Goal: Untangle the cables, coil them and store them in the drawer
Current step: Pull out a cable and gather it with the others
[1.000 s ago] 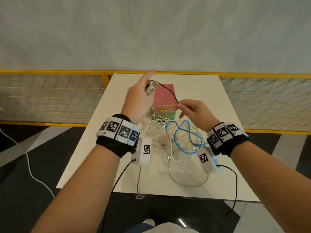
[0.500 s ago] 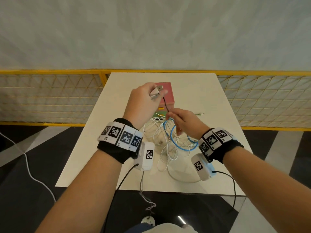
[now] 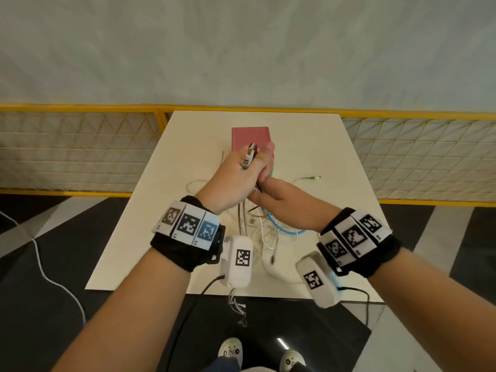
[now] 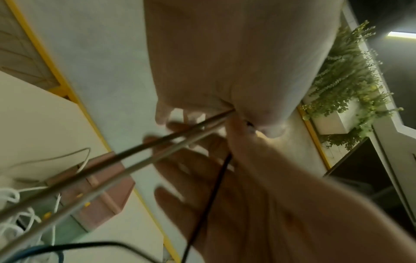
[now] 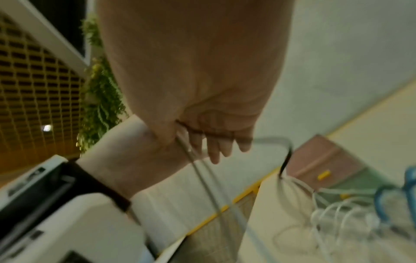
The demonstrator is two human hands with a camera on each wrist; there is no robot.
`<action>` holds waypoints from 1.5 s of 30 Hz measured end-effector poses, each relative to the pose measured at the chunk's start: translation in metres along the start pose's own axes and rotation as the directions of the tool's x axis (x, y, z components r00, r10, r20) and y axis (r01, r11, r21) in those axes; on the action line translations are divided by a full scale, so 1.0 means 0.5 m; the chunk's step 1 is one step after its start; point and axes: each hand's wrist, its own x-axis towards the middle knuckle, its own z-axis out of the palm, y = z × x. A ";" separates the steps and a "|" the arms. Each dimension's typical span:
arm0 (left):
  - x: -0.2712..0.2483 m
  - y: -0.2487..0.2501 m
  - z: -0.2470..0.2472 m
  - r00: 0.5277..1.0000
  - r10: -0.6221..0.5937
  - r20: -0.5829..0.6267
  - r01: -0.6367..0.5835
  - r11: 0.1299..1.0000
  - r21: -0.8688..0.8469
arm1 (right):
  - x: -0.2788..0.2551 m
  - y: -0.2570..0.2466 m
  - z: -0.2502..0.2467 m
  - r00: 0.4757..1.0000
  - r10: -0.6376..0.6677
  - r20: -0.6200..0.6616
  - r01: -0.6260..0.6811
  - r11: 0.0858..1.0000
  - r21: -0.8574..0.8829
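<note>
Closer together than a second ago, my left hand pinches the black cable's plug above the pink drawer box while my right hand grips its cord, gathering a coil from the tangle.

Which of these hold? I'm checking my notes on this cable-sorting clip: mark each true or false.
1. The left hand holds a USB plug raised above the table. True.
2. The blue cable is coiled inside the drawer box. False: it lies in the tangle on the table.
3. The two hands are far apart. False: the right hand is against the left.
4. A green-tipped white cable end lies right of the hands. True.
</note>
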 end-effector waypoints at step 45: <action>-0.047 0.040 -0.001 0.984 -0.139 -0.109 0.047 0.801 -0.596 | -0.015 -0.015 0.081 0.950 0.009 -0.312 0.137 0.886 0.443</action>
